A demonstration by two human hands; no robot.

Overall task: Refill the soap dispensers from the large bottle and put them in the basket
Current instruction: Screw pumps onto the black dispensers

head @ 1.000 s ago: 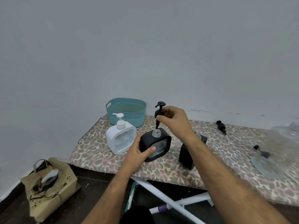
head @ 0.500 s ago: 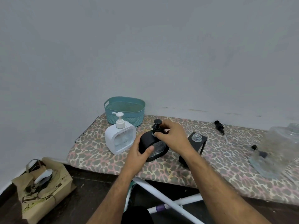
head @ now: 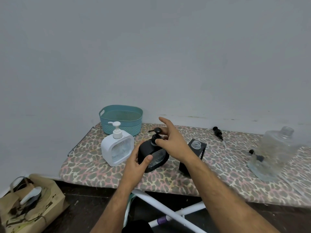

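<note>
A black soap dispenser (head: 146, 151) stands on the leopard-print board (head: 87, 167), its black pump (head: 155, 134) seated in the neck. My left hand (head: 136, 163) grips the dispenser's left side. My right hand (head: 173, 141) pinches the pump's collar with thumb and a finger, the other fingers spread out. A white dispenser (head: 117, 148) with its pump on stands to the left. A second black dispenser (head: 197, 148) with an open neck stands behind my right forearm. The teal basket (head: 107, 126) sits at the back left. The large clear bottle (head: 276, 148) stands at the right.
A loose black pump (head: 218, 132) lies on the board near the wall, and a small black cap (head: 251, 151) lies by the large bottle. White board legs (head: 168, 211) cross below. A cardboard box (head: 32, 200) with clutter sits on the floor at lower left.
My right hand lowered the black pump into the dispenser's neck and seated it, then turned at the collar with its fingers now spread. My left hand kept its hold on the dispenser.
</note>
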